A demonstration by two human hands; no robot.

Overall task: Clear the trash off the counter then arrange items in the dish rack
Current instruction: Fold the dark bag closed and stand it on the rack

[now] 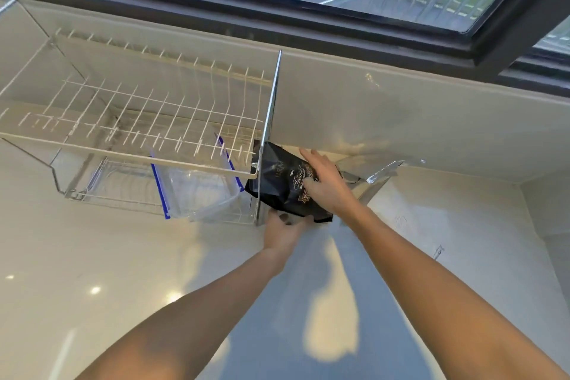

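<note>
A black packet with gold lettering (282,180) lies on the pale counter (129,259), just right of the two-tier white wire dish rack (148,120). My left hand (285,230) grips the packet's near bottom edge. My right hand (324,182) lies flat on the packet's top right part, fingers stretched toward the wall. The rack's upper tier holds nothing. On the lower tier a clear plastic container with blue clips (197,191) sits at the right end. The rack's chrome end post (268,139) hides the packet's left edge.
A crumpled clear plastic wrapper (381,174) lies by the wall right of the packet. The backsplash (401,114) rises right behind it, with a dark-framed open window (339,12) above. The counter stretches left, right and toward me.
</note>
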